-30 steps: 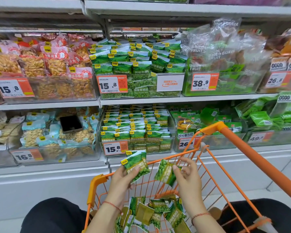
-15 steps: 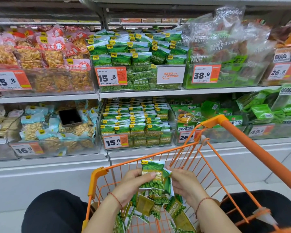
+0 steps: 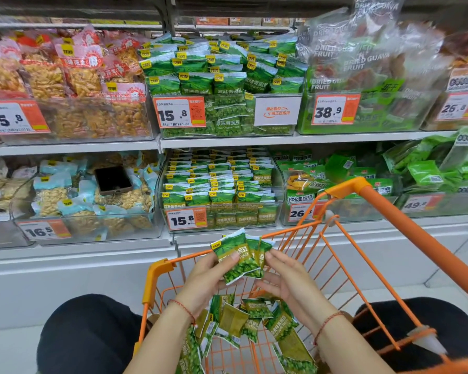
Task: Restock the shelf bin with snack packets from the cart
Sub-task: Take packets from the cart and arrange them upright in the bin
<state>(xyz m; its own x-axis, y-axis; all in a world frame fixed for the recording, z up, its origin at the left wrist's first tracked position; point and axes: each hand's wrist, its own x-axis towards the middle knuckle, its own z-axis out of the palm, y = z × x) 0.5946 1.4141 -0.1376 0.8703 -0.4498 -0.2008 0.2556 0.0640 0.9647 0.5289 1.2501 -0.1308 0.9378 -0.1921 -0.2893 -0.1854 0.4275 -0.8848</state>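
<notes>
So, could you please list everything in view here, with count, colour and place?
held pea packets: a few, green, fanned between both hands above the cart
loose pea packets: many, green, lying in the cart
cart: one, orange wire, in front of the shelves
lower pea bin: one, clear, lower shelf centre, tagged 15.8
upper pea bin: one, clear, upper shelf centre
phone: one, dark, on the nut packets lower left
dried guava bags: several, clear and green, upper right
left hand: grips the packets
right hand: fingers touching the packets' right edge
</notes>
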